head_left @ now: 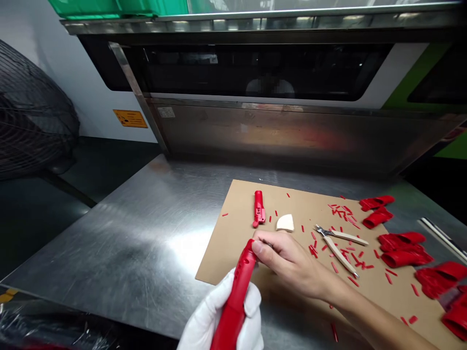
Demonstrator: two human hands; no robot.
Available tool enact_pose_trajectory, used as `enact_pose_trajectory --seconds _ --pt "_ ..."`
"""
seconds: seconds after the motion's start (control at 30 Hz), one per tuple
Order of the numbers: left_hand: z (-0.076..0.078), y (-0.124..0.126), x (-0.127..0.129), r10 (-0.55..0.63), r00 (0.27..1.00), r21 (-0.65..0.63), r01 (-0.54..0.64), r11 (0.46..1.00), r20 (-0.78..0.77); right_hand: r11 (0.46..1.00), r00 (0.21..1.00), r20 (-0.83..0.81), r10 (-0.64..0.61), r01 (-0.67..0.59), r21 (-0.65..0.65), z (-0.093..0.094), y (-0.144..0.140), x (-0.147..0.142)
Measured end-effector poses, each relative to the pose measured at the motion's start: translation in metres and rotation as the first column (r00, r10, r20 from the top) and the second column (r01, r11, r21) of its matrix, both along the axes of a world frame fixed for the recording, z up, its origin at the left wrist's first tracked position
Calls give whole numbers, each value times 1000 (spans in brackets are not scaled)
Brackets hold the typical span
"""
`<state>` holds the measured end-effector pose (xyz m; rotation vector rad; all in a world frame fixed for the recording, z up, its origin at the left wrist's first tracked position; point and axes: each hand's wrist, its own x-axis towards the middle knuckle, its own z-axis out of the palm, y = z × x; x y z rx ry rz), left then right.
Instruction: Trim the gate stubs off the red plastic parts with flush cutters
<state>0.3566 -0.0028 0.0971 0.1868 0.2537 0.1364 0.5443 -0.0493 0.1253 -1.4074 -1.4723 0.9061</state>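
Observation:
My left hand (219,318), in a white glove, grips a long red plastic part (237,294) that points up and away from me. At the part's top end, my bare right hand (292,265) pinches with thumb and fingers; something small and dark shows at the fingertips, but I cannot tell what it is. Both hands hover over the near left corner of a brown cardboard sheet (226,243). A second, shorter red part (259,209) lies on the cardboard just beyond my hands, beside a small white wedge (285,223).
Cream-handled nippers (339,243) lie on the cardboard among several red offcuts (343,211). Red moulded pieces (401,248) are piled at the right. All rests on a steel table (127,233) before a machine with a dark window (255,73). A black fan (29,116) stands at left.

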Motion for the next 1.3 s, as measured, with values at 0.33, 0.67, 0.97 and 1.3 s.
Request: enact_pose_trajectory --seconds 0.33,0.67,0.97,1.3 --pt "-3 2 0 132 989 -11 -131 991 61 999 998 47 -30 31 -18 -12 24 -19" --pt "5 12 -7 449 892 -122 -453 883 -56 984 812 572 -117 173 -44 -39 12 -6" --pt "6 18 -3 509 843 -84 -528 845 -176 960 571 783 -247 253 119 -69 -9 80" --pt "-1 8 7 505 845 358 -423 832 -174 879 772 535 -342 61 473 -10 -18 5"
